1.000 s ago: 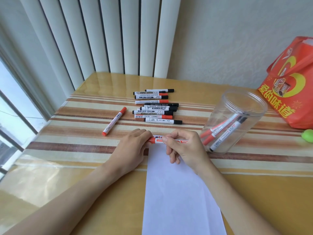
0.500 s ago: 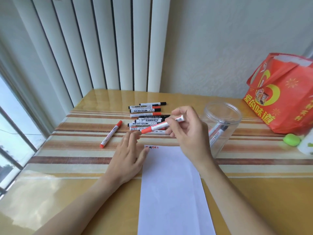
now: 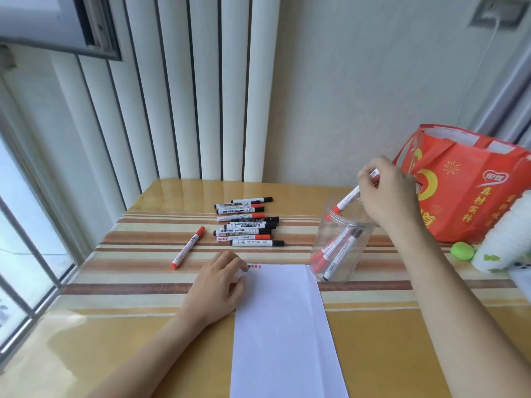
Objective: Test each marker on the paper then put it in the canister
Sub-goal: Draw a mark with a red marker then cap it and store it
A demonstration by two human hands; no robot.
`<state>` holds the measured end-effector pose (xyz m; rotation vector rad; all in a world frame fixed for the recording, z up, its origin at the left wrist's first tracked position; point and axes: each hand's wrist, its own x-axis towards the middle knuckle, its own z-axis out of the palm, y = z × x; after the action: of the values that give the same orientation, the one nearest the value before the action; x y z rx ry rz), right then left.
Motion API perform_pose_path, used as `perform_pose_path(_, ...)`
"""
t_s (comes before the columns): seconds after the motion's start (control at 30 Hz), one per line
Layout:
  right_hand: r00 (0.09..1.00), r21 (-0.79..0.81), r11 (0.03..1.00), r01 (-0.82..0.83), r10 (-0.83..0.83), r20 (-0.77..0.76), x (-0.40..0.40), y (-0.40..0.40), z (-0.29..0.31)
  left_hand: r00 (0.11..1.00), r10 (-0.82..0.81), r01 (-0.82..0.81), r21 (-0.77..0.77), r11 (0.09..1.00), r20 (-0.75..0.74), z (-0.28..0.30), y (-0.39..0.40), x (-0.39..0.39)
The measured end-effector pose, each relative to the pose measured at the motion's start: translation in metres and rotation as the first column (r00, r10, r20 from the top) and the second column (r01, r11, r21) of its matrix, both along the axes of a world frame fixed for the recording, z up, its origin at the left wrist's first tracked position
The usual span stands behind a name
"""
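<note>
Since the red marker (image 3: 346,201) was carried from the paper (image 3: 283,326) a second ago, it is now pinched by the right hand (image 3: 388,193) over the canister (image 3: 342,239) at the table's right edge, ready for dropping; the paper's far corner is pressed by the left hand (image 3: 218,282), fingers loosely bent.

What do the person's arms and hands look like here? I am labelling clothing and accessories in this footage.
Both forearms are bare as far as the frame shows, with no sleeve in view. The left hand and the right hand wear no glove. No ring, watch or bracelet shows on either hand or wrist from this angle.
</note>
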<state>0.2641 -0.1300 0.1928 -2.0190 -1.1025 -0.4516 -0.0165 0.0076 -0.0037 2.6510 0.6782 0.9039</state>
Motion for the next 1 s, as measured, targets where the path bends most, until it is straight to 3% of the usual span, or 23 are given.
perform_pose_path(0.13, 0.986, -0.411, 0.902, -0.135, 0.080, -0.148, -0.003, 0.003, -0.012, 1.000, 0.016, -0.016, 0.025, 1.000, 0.019, -0.001, 0.002, 0.000)
perform_pose_path(0.23, 0.987, -0.501, 0.852, -0.153, 0.106, -0.120, -0.004, 0.006, -0.020, 0.989, 0.084, -0.092, 0.061, 0.994, 0.125, 0.002, 0.003, -0.003)
perform_pose_path(0.3, 0.989, -0.481, 0.865, -0.147, 0.113, -0.099, -0.002, 0.008, -0.022, 0.935, 0.259, -0.279, 0.051, 0.959, 0.241, 0.004, 0.005, -0.006)
perform_pose_path(0.37, 0.991, -0.448, 0.884, -0.134, 0.116, -0.068, -0.001, 0.008, -0.026, 0.809, 0.524, -0.527, -0.067, 0.847, 0.266, 0.003, 0.010, -0.009)
perform_pose_path(0.47, 0.994, -0.368, 0.927, -0.064, 0.094, 0.064, -0.002, 0.006, -0.032, 0.647, 0.761, -0.722, -0.280, 0.633, 0.049, -0.002, 0.018, -0.010)
perform_pose_path(0.57, 0.962, -0.149, 0.989, -0.011, 0.051, 0.268, -0.013, 0.002, -0.032, 0.626, 0.771, -0.761, -0.306, 0.573, -0.114, -0.007, 0.023, -0.010)
perform_pose_path(0.67, 0.921, 0.104, 0.988, -0.117, 0.069, 0.384, -0.043, -0.002, -0.034, 0.658, 0.752, -0.736, -0.251, 0.629, -0.042, -0.008, 0.023, -0.009)
perform_pose_path(0.73, 0.926, 0.141, 0.963, -0.230, 0.172, 0.337, -0.067, 0.004, -0.050, 0.715, 0.694, -0.660, -0.245, 0.710, 0.084, -0.007, 0.020, -0.009)
perform_pose_path(0.8, 0.906, 0.020, 0.918, -0.396, 0.388, 0.168, -0.087, 0.018, -0.078, 0.776, 0.601, -0.552, -0.255, 0.794, 0.194, -0.004, 0.015, -0.007)
perform_pose_path(0.87, 0.830, -0.141, 0.819, -0.557, 0.554, -0.065, -0.101, 0.033, -0.116, 0.843, 0.463, -0.414, -0.220, 0.883, 0.275, 0.000, 0.009, -0.006)
perform_pose_path(0.93, 0.754, -0.238, 0.716, -0.656, 0.613, -0.236, -0.114, 0.043, -0.147, 0.902, 0.303, -0.266, -0.159, 0.951, 0.306, 0.003, 0.005, -0.004)
perform_pose_path(1.0, 0.680, -0.194, 0.667, -0.720, 0.619, -0.393, -0.121, 0.048, -0.164, 0.950, 0.146, -0.126, -0.090, 0.988, 0.276, 0.004, 0.001, -0.003)
